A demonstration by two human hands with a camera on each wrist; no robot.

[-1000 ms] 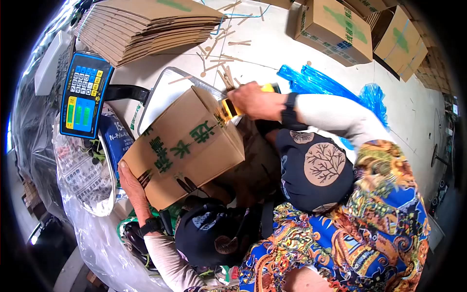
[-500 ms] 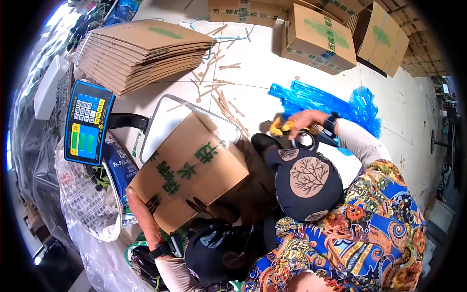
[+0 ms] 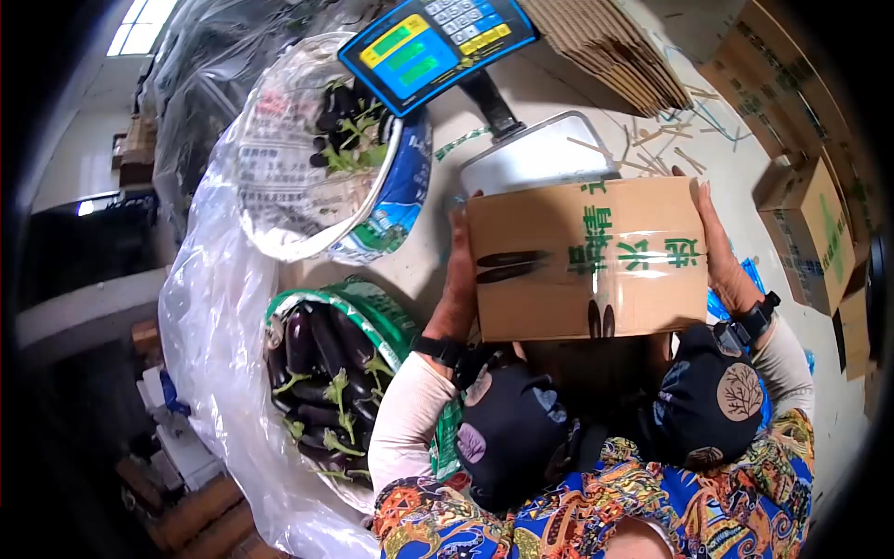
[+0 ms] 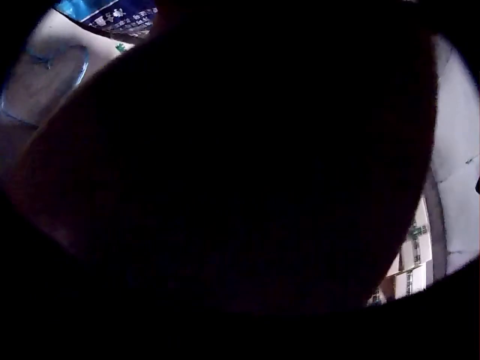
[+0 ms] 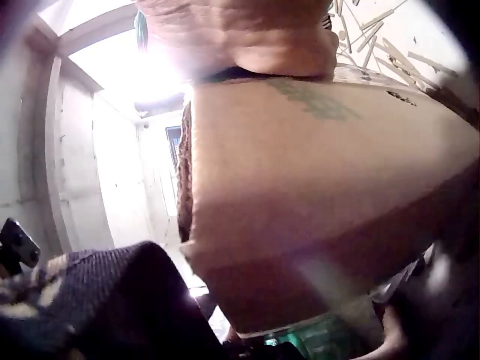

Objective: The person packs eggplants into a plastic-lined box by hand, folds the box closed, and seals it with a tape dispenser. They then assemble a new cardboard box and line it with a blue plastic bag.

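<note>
A taped cardboard box (image 3: pixel 559 270) with green writing is held between both hands in front of the knees. The left hand (image 3: pixel 458 279) grips its left side, a fingertip showing at the far corner. On the right side, the right hand (image 3: pixel 722 244) grips it, thumb along the side and a fingertip past the far edge. Part of that hand (image 5: pixel 240 37) lies against the box (image 5: pixel 300 172) in the right wrist view. Most of the left wrist view is dark, and the left hand cannot be made out there. The undersides of the fingers are hidden.
The scale's pan (image 3: pixel 531 158) lies beyond the box, its display (image 3: pixel 433 47) at the top. Left are a newspaper-lined bucket (image 3: pixel 289 168) and a green-rimmed container (image 3: pixel 372 312) of eggplants. Flattened cartons (image 3: pixel 605 47) stand behind; other boxes (image 3: pixel 810 233) stand right.
The right hand has let go of the yellow tape dispenser and now grips the box. The box has turned square to the body. The head view has swung left, bringing the eggplants into fuller view.
</note>
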